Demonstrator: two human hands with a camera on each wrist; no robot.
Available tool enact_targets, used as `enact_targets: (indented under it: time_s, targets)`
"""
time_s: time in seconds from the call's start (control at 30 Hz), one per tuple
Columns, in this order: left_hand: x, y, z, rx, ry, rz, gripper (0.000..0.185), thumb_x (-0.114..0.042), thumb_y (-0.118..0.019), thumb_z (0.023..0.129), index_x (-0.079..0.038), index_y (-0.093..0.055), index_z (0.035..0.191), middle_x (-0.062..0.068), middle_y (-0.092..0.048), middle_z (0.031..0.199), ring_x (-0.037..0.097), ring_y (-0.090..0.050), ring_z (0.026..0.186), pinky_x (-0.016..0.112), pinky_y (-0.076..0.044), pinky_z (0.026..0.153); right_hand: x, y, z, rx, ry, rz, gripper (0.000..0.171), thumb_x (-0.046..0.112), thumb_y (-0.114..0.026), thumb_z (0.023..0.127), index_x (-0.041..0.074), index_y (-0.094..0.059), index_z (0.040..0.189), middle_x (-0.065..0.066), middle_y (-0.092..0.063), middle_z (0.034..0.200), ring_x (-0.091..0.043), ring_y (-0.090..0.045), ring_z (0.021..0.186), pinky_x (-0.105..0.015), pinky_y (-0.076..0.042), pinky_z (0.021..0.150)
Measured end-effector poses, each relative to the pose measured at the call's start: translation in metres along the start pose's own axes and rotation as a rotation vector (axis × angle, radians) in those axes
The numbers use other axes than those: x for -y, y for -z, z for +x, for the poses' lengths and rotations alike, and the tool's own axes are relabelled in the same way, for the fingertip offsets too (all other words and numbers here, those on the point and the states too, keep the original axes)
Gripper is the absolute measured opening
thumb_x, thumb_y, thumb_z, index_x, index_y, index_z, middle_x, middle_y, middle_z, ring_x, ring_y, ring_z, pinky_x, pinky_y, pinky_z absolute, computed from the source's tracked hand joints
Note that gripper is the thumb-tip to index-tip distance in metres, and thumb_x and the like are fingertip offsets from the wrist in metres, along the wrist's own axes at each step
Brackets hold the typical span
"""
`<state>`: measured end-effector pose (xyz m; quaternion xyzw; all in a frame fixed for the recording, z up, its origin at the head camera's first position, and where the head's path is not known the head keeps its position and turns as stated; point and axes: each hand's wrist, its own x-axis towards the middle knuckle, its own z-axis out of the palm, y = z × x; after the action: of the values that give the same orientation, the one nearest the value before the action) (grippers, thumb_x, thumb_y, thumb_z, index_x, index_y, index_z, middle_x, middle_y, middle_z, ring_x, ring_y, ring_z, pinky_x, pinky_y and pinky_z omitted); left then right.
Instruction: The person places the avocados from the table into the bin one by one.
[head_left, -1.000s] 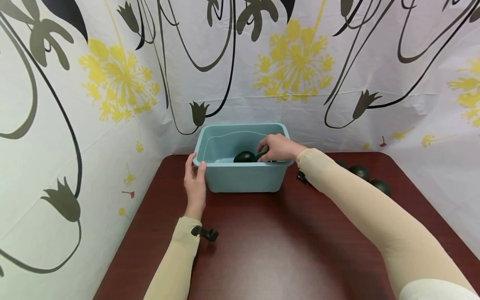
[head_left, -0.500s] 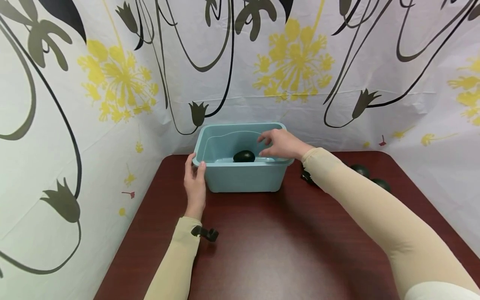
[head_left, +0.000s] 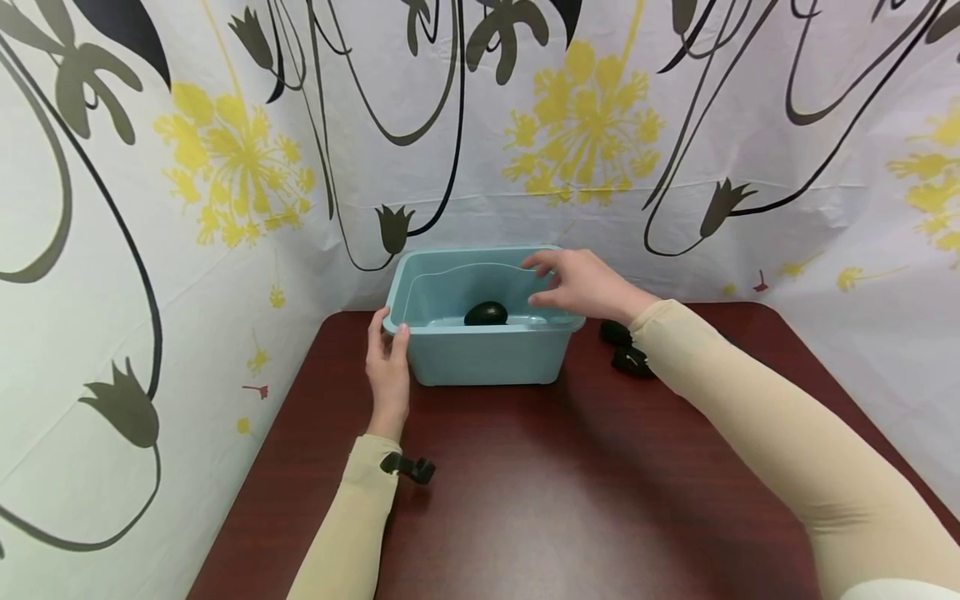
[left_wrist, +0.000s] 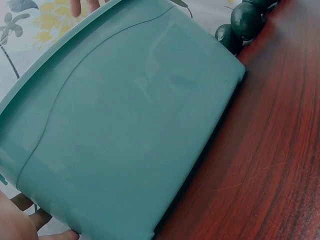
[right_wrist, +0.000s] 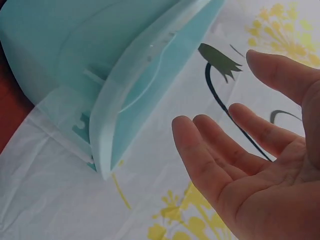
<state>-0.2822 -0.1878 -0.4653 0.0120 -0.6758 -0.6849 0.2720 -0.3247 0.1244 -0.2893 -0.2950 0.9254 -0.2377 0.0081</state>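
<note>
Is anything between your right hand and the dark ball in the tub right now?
Nothing: in the head view the right hand hovers open above the tub, and only bare tub interior separates it from the dark ball.

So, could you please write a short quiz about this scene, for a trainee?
1. True or false: the right hand holds a dark green ball.
2. Which part of the tub does the left hand hold? A) the near left corner of the rim B) the far wall C) the bottom
3. Fill in: one ball lies ___ the tub; other dark balls lie on the table to its right.

Key
1. False: its fingers are open and hold nothing.
2. A
3. inside
</note>
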Motion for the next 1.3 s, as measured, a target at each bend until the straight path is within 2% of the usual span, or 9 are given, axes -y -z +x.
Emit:
enact_targets:
  time_s: [0.2,0.4,0.83,1.07,1.3]
  targets:
    - [0.001,0.0,0.001,-0.002,-0.006,0.009,0.052,-0.053,-0.061,0.098,-0.04,-0.047,0.146,0.003,-0.05,0.145,0.021,-0.05,0.127,0.048,-0.041,0.103,0.003,0.008,-0.013,-0.033,0.033,0.002,0.054,0.031,-0.077,0.09,0.025,-0.057,0.14,0.001,-0.06,0.131,-0.021,-0.059,0.11,-0.044,-0.049,0.088]
    - [0.002,0.001,0.001,0.005,-0.009,0.005,0.052,-0.053,-0.061,0.098,-0.04,-0.047,0.146,0.002,-0.05,0.145,0.019,-0.05,0.127,0.048,-0.041,0.103,0.0,0.014,-0.027,-0.063,0.043,-0.008,0.053,0.032,-0.077,0.09,0.027,-0.057,0.14,0.007,-0.057,0.137,-0.02,-0.058,0.112,-0.043,-0.05,0.088]
    - [0.004,0.001,0.002,0.001,-0.014,0.002,0.052,-0.053,-0.061,0.097,-0.04,-0.047,0.146,0.006,-0.048,0.148,0.017,-0.05,0.127,0.047,-0.04,0.104,-0.02,0.021,-0.053,-0.13,-0.004,0.017,0.054,0.039,-0.076,0.09,0.027,-0.057,0.14,0.002,-0.057,0.137,-0.023,-0.059,0.115,-0.048,-0.047,0.093]
    - [0.003,0.0,0.001,0.001,-0.012,0.008,0.053,-0.053,-0.06,0.097,-0.04,-0.047,0.146,-0.001,-0.049,0.146,0.015,-0.05,0.127,0.046,-0.04,0.104,-0.028,0.028,-0.069,-0.175,-0.046,0.075,0.055,0.043,-0.075,0.09,0.032,-0.056,0.14,0.001,-0.055,0.138,-0.023,-0.057,0.119,-0.048,-0.048,0.095]
    - [0.003,0.001,0.001,0.004,-0.018,0.001,0.054,-0.052,-0.061,0.098,-0.036,-0.047,0.147,0.005,-0.048,0.149,0.016,-0.05,0.128,0.047,-0.04,0.105,-0.037,0.035,-0.083,-0.205,-0.07,0.115,0.055,0.045,-0.073,0.091,0.032,-0.055,0.141,-0.001,-0.054,0.14,-0.025,-0.055,0.121,-0.05,-0.046,0.098]
